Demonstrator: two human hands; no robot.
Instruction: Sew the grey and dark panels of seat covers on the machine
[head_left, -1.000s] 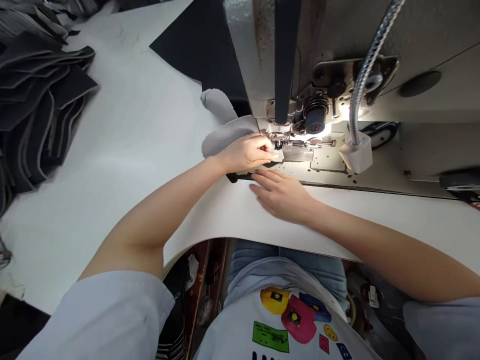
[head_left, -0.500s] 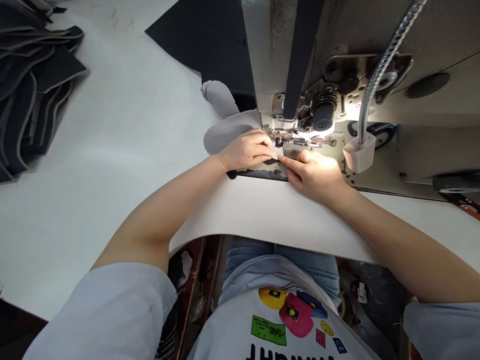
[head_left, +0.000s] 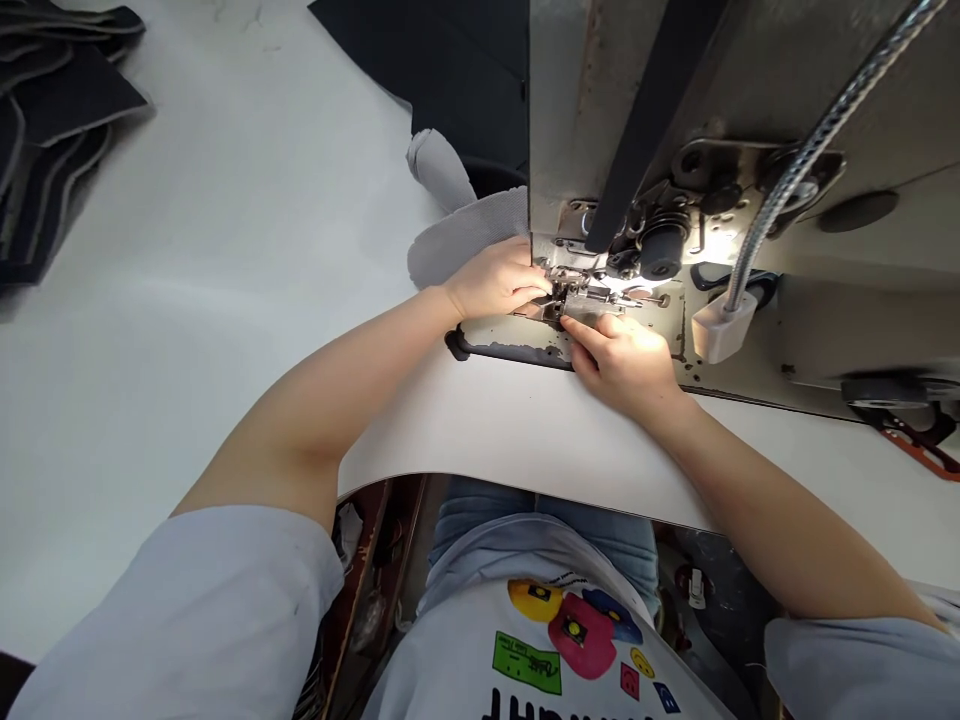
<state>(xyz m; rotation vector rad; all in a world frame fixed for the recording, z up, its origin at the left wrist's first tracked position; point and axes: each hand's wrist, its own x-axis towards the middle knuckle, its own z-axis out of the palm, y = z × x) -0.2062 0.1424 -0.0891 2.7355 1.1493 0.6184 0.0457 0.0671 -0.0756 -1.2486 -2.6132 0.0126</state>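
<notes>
A sewing machine [head_left: 600,215] stands before me, its lit needle area between my two hands. My left hand [head_left: 501,280] is closed, fingers bent together at the edge of a grey fabric piece [head_left: 465,240], just left of the presser foot [head_left: 559,292]. Part of that fabric is hidden under the hand and behind the machine head. My right hand [head_left: 626,360] rests on the machine bed to the right. Its index finger stretches to the front of the presser foot, with the thumb lower and apart; I see nothing held in it.
Dark fabric [head_left: 457,70] lies behind the grey piece, against the machine. A pile of dark cut pieces [head_left: 60,130] sits at the far left of the white table [head_left: 247,250]. A lamp on a flexible metal neck [head_left: 724,325] hangs right of the needle area.
The grey fabric's corner that showed between my fingertips is out of sight there now. My left fingers have moved slightly closer to the presser foot. The whole view has shifted a little.
</notes>
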